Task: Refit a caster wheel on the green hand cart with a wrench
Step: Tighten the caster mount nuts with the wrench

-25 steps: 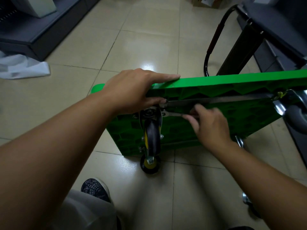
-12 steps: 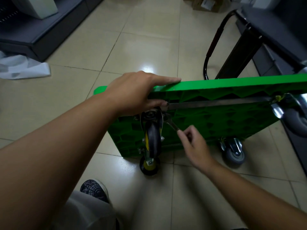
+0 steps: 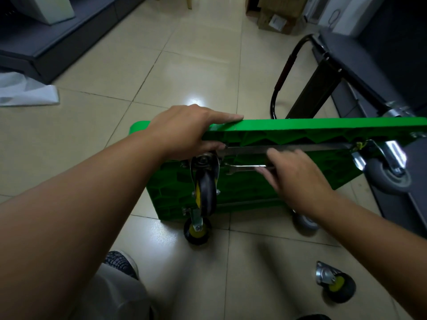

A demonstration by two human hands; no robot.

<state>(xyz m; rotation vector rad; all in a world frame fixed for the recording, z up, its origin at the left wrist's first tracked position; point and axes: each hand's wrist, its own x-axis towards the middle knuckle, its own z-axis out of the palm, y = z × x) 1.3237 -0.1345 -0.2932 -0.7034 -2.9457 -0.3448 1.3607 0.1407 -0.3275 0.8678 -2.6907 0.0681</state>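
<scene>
The green hand cart (image 3: 265, 188) stands on its side on the floor, underside facing me. A black caster wheel (image 3: 205, 190) with a yellow hub sits against the underside near the left end. My left hand (image 3: 184, 132) grips the cart's top edge just above that caster, thumb pressed by its mounting plate. My right hand (image 3: 293, 176) holds a silver wrench (image 3: 245, 168) level, its open jaw at the caster's mount. A second black and yellow caster (image 3: 197, 229) touches the floor below.
A loose caster (image 3: 335, 285) lies on the tiles at the lower right. Grey cart wheels (image 3: 388, 176) sit at the right end. A black cart handle (image 3: 286, 72) and dark furniture stand behind. A cardboard box (image 3: 277, 17) sits far back. My shoe (image 3: 120, 262) is below.
My right hand swung the wrench handle from pointing down-right up to level, turning it at the caster mount. My left hand stayed on the cart edge.
</scene>
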